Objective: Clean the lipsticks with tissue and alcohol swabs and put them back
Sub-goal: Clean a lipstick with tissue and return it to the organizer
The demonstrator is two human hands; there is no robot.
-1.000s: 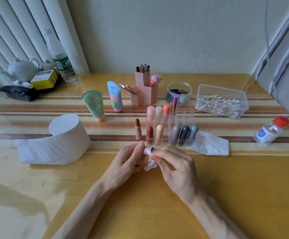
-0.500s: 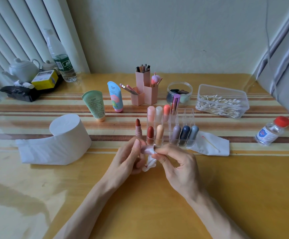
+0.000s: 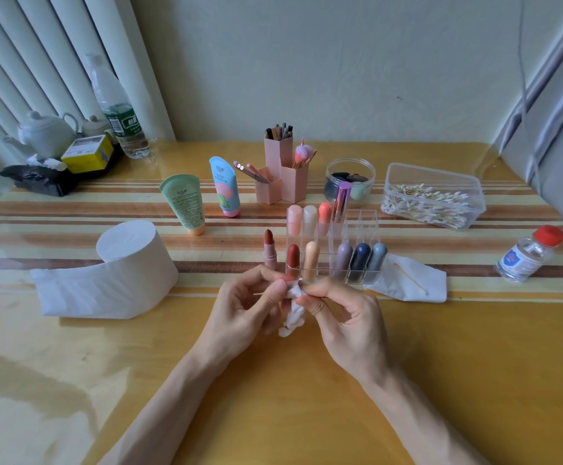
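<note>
My left hand and my right hand meet in front of the clear organizer, both pinching a crumpled white tissue with a red smear at its lower end. Whatever the tissue wraps is hidden by my fingertips. An uncapped red lipstick stands on the table just left of the organizer, which holds several capped lipsticks. To the right lie a flat tissue with a used swab on it and, farther right, the alcohol bottle.
A tissue roll sits at the left with its tail unrolled. Behind the organizer are two tubes, a pink brush holder, a clear jar and a swab box. A teapot, a yellow box and a water bottle stand at the far left.
A pale pink piece that showed between my fingertips is now covered by the tissue. My fingers have shifted round the tissue; both hands stay in front of the organizer.
</note>
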